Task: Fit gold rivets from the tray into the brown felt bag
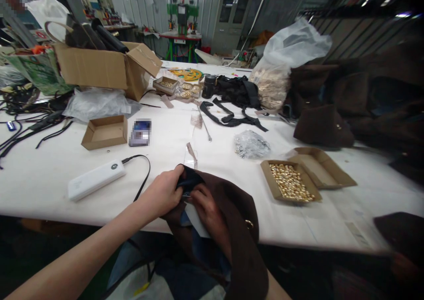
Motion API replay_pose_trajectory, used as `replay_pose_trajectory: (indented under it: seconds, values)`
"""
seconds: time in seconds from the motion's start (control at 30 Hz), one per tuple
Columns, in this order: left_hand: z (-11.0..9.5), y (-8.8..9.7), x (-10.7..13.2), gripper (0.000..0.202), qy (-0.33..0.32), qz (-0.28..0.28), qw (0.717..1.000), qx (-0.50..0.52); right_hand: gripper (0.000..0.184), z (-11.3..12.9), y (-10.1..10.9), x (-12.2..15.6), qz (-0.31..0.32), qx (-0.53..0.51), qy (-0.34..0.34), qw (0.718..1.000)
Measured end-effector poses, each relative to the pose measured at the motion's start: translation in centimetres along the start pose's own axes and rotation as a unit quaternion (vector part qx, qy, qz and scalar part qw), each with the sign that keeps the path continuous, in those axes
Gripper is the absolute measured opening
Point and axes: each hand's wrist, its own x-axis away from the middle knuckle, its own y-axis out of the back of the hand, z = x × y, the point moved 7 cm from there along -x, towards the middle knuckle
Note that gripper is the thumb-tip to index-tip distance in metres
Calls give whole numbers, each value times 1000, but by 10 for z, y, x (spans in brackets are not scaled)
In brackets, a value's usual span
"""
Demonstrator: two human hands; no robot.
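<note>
A dark brown bag point(236, 194) with a blue lining lies over the table's front edge and hangs towards my lap. My left hand point(167, 189) pinches the bag's upper left rim between thumb and fingers. Reaching in through the bag's opening, my right hand point(207, 207) has its fingers bent and closed at the lining, close to the left fingertips. A small shiny piece shows between the hands, too small to name. A white sheet or label point(196, 220) sticks out inside the opening. On the bag's right side is a gold-coloured ring point(249, 224).
Right of the bag stands a cardboard box of gold-coloured fittings point(291, 183), beside an open lid point(323, 169). A bag of metal rings point(251, 144) lies behind. To the left are a white power bank point(96, 180), a phone point(140, 133) and a small cardboard tray point(105, 132).
</note>
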Motion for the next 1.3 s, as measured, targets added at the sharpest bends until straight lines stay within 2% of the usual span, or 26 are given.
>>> replay_pose_trajectory:
  seconds: [0.17,0.27,0.4,0.53,0.6,0.67,0.77,0.83,0.9,1.0,1.17,1.3]
  values:
    - [1,-1,2,29,0,-11,1000,19,16,3,-8,-9,7,-48,-60,997]
    - [-4,-1,2,36,-8,-11,1000,24,19,13,-4,-19,0,-57,-108,993]
    - [-11,2,5,40,-18,-13,999,23,14,26,6,-26,8,113,-158,981]
    - [-16,6,14,41,-45,-11,998,37,11,44,14,-30,-25,298,-134,945]
    - [-17,5,19,42,-55,-9,997,54,17,55,16,-32,-61,355,-121,925]
    - [-19,1,26,41,-67,-12,995,67,33,67,14,-34,-101,380,-102,914]
    - [-24,-8,39,41,-92,-30,994,50,58,82,7,-39,-144,374,-59,914]
    - [-26,-11,46,41,-105,-54,993,14,61,85,2,-43,-148,374,-39,915]
    - [-27,-12,52,37,-109,-77,991,-17,50,82,-4,-49,-120,382,-23,916]
    - [-29,-13,59,26,-119,-93,988,-40,27,68,-11,-63,-32,407,-8,913]
    - [-44,-21,72,23,-170,-136,972,-91,27,31,-13,-84,124,410,-3,904]
    - [-61,-19,92,29,-245,-240,931,-125,23,19,-12,-91,174,401,15,899]
